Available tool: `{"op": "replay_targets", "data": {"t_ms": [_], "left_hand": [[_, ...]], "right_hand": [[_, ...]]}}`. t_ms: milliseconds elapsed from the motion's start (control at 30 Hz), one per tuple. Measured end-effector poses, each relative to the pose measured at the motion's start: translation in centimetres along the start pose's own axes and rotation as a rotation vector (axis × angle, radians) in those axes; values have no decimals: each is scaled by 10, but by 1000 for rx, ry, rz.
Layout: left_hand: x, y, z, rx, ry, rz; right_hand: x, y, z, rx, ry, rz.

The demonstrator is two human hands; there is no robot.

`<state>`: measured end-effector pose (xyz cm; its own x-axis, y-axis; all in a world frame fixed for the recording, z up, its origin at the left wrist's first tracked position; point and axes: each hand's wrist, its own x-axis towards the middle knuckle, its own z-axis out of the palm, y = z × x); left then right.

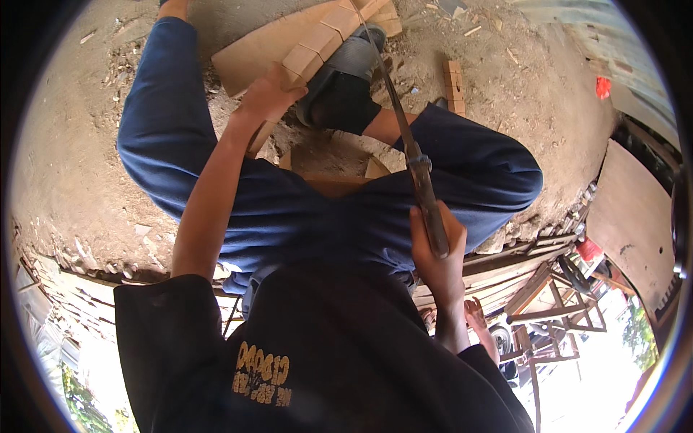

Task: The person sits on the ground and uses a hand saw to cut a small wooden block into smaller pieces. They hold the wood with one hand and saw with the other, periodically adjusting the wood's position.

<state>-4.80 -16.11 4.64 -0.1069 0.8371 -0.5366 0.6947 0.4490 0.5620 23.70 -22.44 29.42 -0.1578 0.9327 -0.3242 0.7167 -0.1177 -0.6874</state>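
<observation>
Long beam (316, 49) — one; blade (397, 109) — one

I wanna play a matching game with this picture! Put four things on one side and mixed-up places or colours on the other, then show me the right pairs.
Things:
1. Left hand
2. Trousers
3. Right hand
4. Small wooden piece

Places and colours:
A. Around the handle of the long-bladed tool
B. Lying on the dirt ground
C. Gripping the long wooden piece
D. Dark blue

Right pairs: 1-C, 2-D, 3-A, 4-B
</observation>
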Motion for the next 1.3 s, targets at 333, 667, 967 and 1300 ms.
{"op": "replay_targets", "data": {"t_ms": [333,667,967,1300], "left_hand": [[-6,15,-2,164,47,-82],[-7,13,5,189,83,-85],[3,13,3,123,90,-124],[1,4,-22,370,164,-136]], "right_hand": [[17,2,2,27,-9,-38],[30,9,8,75,-17,23],[48,1,14,115,-27,-31],[20,34,-8,208,-44,164]]}}
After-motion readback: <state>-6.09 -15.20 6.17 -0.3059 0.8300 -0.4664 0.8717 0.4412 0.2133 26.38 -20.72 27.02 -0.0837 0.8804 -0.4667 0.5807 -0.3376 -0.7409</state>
